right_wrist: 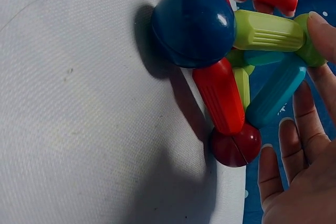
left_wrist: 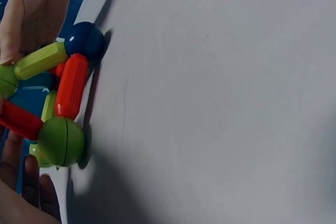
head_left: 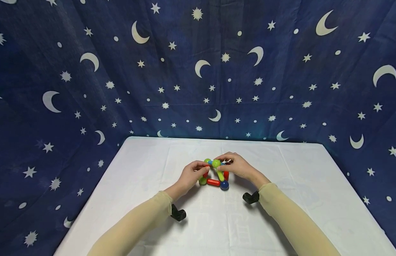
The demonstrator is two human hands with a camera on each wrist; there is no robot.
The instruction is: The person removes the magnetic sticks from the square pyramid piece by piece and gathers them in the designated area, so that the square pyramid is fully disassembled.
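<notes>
A structure of chunky colored rods and balls stands on the white table between both hands. My left hand (head_left: 187,177) pinches a red rod (left_wrist: 21,119) that rises from a green ball (left_wrist: 62,141) at the base. With thumb and finger, my right hand (head_left: 239,167) holds the upper green ball (head_left: 216,163). A lime rod (right_wrist: 269,31) and a teal rod (right_wrist: 277,90) meet at that ball. Along the base, red rods link the green ball, a dark blue ball (head_left: 224,185) and a dark red ball (right_wrist: 235,145). The structure's far side is partly hidden.
The white-covered table (head_left: 204,227) extends around the structure. Behind it and along the sides hangs a dark blue curtain (head_left: 185,74) with moons and stars. Black wrist mounts (head_left: 178,213) stick out below both beige sleeves (head_left: 290,217).
</notes>
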